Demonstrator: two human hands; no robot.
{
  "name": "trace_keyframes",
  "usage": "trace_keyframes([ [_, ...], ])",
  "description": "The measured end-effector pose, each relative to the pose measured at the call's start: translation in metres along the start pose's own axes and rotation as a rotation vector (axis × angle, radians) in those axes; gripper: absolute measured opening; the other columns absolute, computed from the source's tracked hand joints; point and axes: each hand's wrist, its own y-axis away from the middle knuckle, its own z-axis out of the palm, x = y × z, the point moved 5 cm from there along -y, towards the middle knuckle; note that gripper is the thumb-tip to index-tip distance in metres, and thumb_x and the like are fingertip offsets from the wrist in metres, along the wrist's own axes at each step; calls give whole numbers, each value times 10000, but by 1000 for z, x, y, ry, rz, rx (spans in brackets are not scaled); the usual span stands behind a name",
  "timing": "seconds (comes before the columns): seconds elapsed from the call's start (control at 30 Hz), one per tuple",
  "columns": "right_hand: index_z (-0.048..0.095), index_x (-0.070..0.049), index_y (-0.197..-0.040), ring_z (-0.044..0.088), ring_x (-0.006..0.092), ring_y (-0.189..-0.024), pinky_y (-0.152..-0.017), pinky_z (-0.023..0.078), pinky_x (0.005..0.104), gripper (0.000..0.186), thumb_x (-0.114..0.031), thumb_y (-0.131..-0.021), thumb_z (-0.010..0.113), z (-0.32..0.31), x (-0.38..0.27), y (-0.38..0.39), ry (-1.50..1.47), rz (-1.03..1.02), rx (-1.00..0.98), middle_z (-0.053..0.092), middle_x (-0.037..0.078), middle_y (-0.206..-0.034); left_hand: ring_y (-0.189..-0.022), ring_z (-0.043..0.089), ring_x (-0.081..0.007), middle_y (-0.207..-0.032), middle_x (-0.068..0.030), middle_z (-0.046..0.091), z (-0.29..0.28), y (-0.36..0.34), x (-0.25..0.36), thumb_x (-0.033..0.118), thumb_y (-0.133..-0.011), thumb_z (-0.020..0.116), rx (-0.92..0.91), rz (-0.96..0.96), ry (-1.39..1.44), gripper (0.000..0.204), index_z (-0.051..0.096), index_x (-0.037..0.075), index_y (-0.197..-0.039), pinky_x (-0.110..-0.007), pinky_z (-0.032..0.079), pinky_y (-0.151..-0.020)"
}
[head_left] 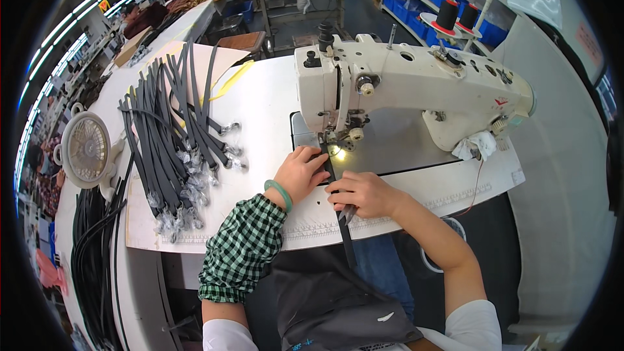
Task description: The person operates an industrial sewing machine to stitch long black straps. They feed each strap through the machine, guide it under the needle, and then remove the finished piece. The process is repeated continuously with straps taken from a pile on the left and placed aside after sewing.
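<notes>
A long black strap (346,240) runs from under the presser foot of a white sewing machine (403,75) toward me, over the table's front edge. My left hand (300,174), with a green bangle and a checked sleeve cover, has its fingers closed on the strap's left side by the needle. Nearer the table edge, my right hand (365,195) grips the same strap from the right. A small grey metal tool, perhaps thread snips (349,212), pokes out beneath its fingers. The machine's lamp lights the spot by the needle.
Left of the machine lies a pile of black straps (156,114) with plastic-wrapped metal ends. A small fan (86,146) stands at the far left, above more hanging black strips (91,253). Black thread spools (446,14) stand behind the machine; a white cloth (476,145) sits by its base.
</notes>
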Motion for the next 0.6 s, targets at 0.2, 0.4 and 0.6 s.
trace_keyframes([
  [0.2,590,-99,-765,491,167,-633,-525,439,281,136,-157,-668,667,1,1,-1,-22,-25,4,580,-15,-898,-942,485,-258,-1005,-92,517,0,1,-2,186,-702,652,-6,-10,-2,362,574,33,-1021,-341,411,-791],
  [0.4,580,-100,-734,510,155,-681,-540,450,275,118,-136,-660,665,0,-1,-2,5,-17,-2,565,-19,-860,-944,472,-268,-1043,-103,499,-1,1,1,244,-698,659,-30,0,-6,437,549,36,-1067,-345,404,-817],
  [0.6,585,-85,-746,507,160,-671,-541,449,282,134,-120,-648,669,0,-1,-2,-8,0,-13,561,-16,-856,-953,463,-279,-1052,-117,487,0,2,1,258,-702,654,-38,8,-12,445,540,41,-1073,-349,398,-824],
])
